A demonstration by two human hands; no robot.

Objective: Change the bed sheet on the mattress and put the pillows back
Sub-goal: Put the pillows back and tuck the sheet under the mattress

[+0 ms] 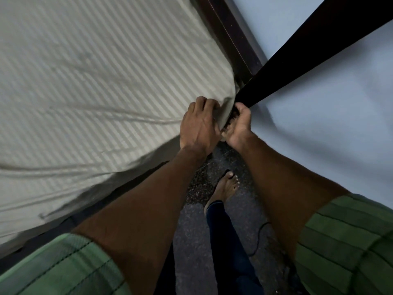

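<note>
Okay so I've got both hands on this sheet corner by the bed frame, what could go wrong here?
1. Your right hand works in the narrow gap beside the dark bed frame; its fingers could get pinched or scraped.
2. Your left hand bunches the striped sheet at the corner; wrinkles already run across it, so tucking now may lock them in.
3. A black cable lies on the floor near your bare foot, a possible trip hazard.

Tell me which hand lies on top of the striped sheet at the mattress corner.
The left hand: it lies knuckles-up on the striped sheet, fingers curled into the fabric. The right hand is turned palm-up beside the corner, against the dark bed frame.
</note>
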